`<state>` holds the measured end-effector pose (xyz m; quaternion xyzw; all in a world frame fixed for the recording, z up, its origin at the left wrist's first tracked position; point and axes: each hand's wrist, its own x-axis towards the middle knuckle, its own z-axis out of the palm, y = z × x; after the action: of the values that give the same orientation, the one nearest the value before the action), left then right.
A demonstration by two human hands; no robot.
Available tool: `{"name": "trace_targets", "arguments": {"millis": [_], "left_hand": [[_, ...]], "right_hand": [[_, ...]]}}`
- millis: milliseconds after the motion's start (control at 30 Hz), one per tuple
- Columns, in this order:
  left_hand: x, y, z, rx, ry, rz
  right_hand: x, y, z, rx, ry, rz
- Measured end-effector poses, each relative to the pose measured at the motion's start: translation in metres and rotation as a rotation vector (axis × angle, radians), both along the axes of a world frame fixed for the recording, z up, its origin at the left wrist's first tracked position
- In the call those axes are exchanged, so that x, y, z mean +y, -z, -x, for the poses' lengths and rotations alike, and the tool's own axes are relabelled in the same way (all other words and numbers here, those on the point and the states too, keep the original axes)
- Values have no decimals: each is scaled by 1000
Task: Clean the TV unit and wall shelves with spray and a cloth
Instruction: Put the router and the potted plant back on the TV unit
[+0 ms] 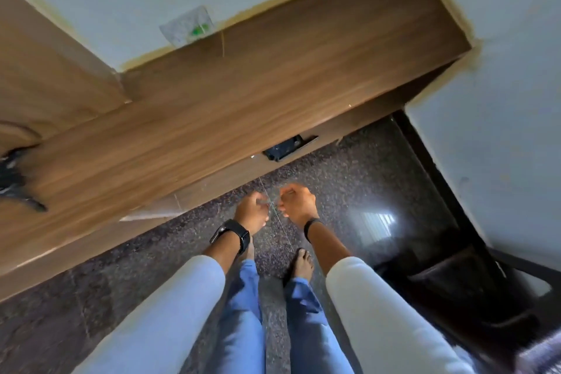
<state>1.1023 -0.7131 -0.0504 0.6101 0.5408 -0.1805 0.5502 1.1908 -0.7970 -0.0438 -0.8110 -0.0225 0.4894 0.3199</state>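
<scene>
The wooden TV unit runs across the view against a pale wall, with its top bare in the middle. My left hand, with a black watch on the wrist, and my right hand, with a dark band, hang close together over the floor just in front of the unit's front edge. Both have their fingers curled into loose fists. The hands are blurred, and I can make out nothing held in either. No spray bottle or cloth is in view.
A wall socket with a green spot sits just above the unit. A black object lies on the unit's left end, and a black fitting is under its front edge. A dark chair stands on the speckled floor at right.
</scene>
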Motion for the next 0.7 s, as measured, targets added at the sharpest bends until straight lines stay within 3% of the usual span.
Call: {"name": "trace_targets", "arguments": {"millis": [267,467,500,533,633,700], "left_hand": [[57,188,-37,-13,-120,99],[103,318,-59,-36,-209,97],[97,345,-57,23,-105,75],[100,358,-39,71,-33,55],[21,489,98,273,142,-207],[-8,571,158,250,82,-278]], "right_hand": [[67,175,-48,-84,-36,79],[104,291,-69,-107,144,82],[105,308,-73,-107,170,82],[108,322,-79,-126,185,77],[116,354,-94,-269,183,78],[124,367,-102,-385,136,102]]}}
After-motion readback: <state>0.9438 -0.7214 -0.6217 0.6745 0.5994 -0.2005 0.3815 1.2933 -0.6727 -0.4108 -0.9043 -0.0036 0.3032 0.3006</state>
